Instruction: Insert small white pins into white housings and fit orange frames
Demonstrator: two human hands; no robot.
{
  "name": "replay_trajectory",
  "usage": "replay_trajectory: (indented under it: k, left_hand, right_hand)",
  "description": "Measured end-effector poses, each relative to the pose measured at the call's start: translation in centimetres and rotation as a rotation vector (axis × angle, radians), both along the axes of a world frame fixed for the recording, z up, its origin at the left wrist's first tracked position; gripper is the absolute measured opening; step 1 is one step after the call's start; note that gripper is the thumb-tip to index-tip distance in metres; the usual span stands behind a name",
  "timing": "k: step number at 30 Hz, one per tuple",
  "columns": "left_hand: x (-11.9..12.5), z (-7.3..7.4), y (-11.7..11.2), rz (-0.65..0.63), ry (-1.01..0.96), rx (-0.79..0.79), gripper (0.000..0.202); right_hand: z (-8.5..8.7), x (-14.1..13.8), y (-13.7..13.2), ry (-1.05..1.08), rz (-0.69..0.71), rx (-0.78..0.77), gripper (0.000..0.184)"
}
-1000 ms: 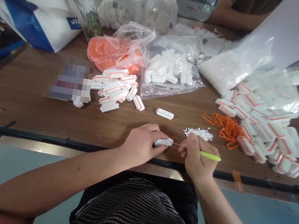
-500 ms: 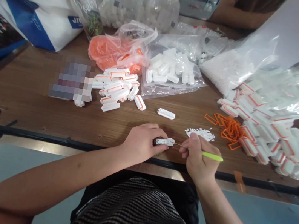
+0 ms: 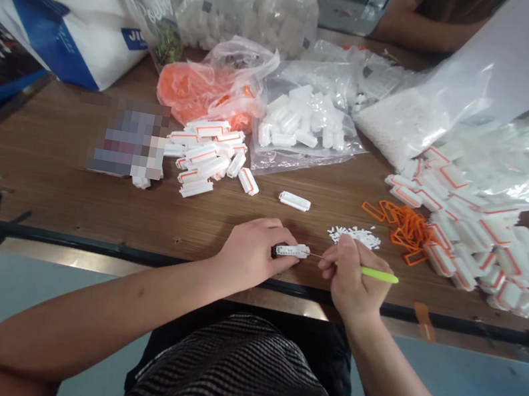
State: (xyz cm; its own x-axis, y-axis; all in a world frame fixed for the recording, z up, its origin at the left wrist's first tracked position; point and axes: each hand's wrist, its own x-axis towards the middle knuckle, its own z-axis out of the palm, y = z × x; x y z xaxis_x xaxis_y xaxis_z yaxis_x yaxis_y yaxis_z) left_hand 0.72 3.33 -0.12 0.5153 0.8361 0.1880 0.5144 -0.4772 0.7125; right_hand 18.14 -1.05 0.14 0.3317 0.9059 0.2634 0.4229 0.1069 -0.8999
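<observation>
Your slim stick-handled tool [image 3: 378, 275]: lime green. Your small oblong block [image 3: 293, 251]: white, row of dark dots. At your 2 o'clock: tiny white slivers [image 3: 354, 236], thin bright-orange rectangular loops [image 3: 410, 229]. Your 10 to 11: translucent coral-orange plastic bag [image 3: 186, 87], blue-banded white carrier bag [image 3: 106, 9]. Your tabletop [image 3: 65, 205]: brown wood grain. Your fabric top [image 3: 239, 376]: black, fine pale check.

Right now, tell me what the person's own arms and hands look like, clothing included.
The left hand and right hand have five-fingered human shapes and wear no gloves. The left forearm and right forearm show no sleeve, watch or band; a small dark spot marks the left one. The top is dark with a pale check.
</observation>
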Motion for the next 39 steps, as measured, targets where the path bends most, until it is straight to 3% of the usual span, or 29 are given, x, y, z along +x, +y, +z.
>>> replay_trajectory:
  k: [7, 13, 27, 33, 39]
  left_hand:
    - [0.08, -0.10, -0.04, 0.005, -0.018, 0.005, 0.008]
    - [0.11, -0.09, -0.03, 0.002, -0.020, -0.002, 0.008]
    - [0.12, 0.14, -0.11, 0.006, -0.007, 0.000, 0.007]
    - [0.06, 0.01, -0.05, 0.003, -0.005, -0.011, 0.008]
    - [0.07, -0.01, -0.07, 0.007, -0.003, -0.003, 0.008]
  right_hand:
    - [-0.04, 0.07, 0.07, -0.021, 0.021, -0.031, 0.048]
    - [0.08, -0.20, 0.05, 0.000, -0.050, 0.011, 0.051]
    - [-0.14, 0.02, 0.09, -0.032, 0.015, -0.025, 0.047]
    - [-0.55, 0.44, -0.11, 0.130, -0.063, 0.037, 0.047]
    - [-0.44, 0.43, -0.14, 0.150, -0.030, 0.029, 0.049]
